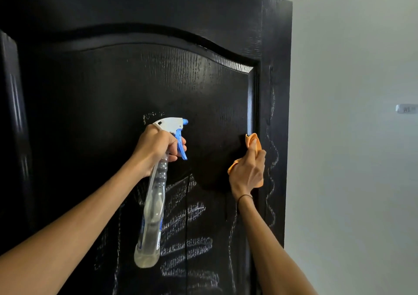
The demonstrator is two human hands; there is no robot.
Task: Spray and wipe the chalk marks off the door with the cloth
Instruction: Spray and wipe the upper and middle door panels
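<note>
Left hand [156, 146] gripping spray bottle [153, 204], right hand [247, 170] clutching cloth [252, 139] against chalked door [135, 79].

Both forearms are showing bare right up to the lower frame edge, with no sleeve cuff coming into view. The person is wearing a thin dark band [245, 197] around the right wrist. The left hand [156, 146] and right hand [247, 170] are wearing no gloves.

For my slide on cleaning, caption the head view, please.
Left hand aims spray bottle at chalk-marked black door; right hand presses orange cloth against it.
</note>
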